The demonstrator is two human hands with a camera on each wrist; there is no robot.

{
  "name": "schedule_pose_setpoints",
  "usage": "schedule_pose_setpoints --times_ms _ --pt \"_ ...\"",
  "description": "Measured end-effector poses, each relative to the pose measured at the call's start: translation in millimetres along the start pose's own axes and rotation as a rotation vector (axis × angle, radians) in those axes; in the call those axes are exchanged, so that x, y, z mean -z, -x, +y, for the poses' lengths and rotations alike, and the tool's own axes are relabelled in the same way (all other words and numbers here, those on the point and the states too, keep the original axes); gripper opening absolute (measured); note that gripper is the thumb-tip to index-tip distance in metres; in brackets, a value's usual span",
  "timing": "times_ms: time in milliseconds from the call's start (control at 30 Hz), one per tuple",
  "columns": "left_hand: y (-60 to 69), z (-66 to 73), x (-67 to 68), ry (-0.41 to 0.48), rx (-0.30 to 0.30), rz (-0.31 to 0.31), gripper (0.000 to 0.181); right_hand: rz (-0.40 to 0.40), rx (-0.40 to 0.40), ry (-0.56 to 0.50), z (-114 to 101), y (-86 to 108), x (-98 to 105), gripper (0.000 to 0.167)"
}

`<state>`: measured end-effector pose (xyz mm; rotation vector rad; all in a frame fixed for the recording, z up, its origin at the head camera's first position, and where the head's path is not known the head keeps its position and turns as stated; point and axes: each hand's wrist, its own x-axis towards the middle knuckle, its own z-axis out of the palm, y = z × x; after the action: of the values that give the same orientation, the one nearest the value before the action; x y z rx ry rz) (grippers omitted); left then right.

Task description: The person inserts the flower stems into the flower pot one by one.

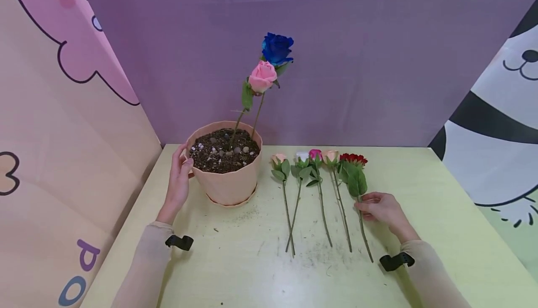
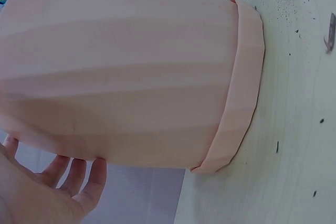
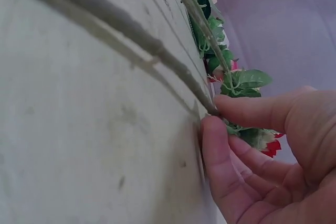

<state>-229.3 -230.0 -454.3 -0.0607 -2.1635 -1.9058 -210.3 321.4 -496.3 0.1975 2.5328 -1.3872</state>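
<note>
A pink flowerpot (image 1: 227, 184) holds dark soil with pebbles, and a blue rose (image 1: 277, 49) and a pink rose (image 1: 263, 76) stand in it. My left hand (image 1: 180, 177) rests against the pot's left side near the rim; in the left wrist view its fingers (image 2: 94, 182) touch the outer wall. My right hand (image 1: 383, 211) pinches the stem of a red flower (image 1: 354, 159) between thumb and fingers. That flower has a large green leaf. In the right wrist view the pinched stem (image 3: 157, 51) lies just above the table, its red bloom partly behind the hand.
Left of the red flower lie a peach rose (image 1: 279, 159), a white rose (image 1: 301, 157), a magenta rose (image 1: 315, 155) and another peach rose (image 1: 330, 156). Two stems cross. Soil crumbs dot the pale yellow table (image 1: 235, 261). A purple backdrop (image 1: 357, 65) stands behind.
</note>
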Motion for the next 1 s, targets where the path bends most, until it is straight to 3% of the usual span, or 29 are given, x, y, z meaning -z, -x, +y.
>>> schedule_pose_setpoints --times_ms 400,833,1000 --pt "0.7 -0.1 0.0 -0.004 0.005 -0.004 0.059 0.01 0.017 -0.055 0 2.8 0 0.059" --pt "0.2 -1.8 1.2 -0.002 0.006 -0.01 0.059 0.007 0.055 -0.323 -10 1.8 11 0.062" --pt "0.3 -1.2 0.5 -0.001 0.0 -0.007 0.058 0.062 0.094 -0.494 -17 1.1 14 0.047"
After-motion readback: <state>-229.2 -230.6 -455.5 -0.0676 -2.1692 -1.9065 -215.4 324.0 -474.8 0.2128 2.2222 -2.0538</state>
